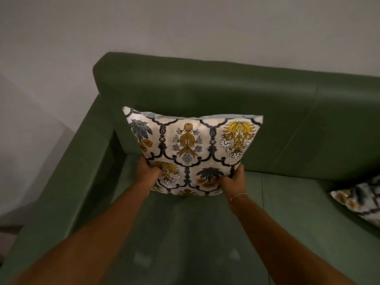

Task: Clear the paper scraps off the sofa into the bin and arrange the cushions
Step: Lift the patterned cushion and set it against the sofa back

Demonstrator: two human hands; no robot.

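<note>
You are gripping the patterned cushion (193, 153) upright against the green sofa (287, 112) backrest, left hand (149, 171) and right hand (233, 182) fingers clamped on its lower corners, a second cushion (359, 200) lying at right.

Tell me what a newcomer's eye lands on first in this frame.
The patterned cushion stands out first, held upright over the seat at the left end of the green sofa. The left hand and right hand grip its lower corners. A second patterned cushion lies at the right edge, partly out of frame.
</note>
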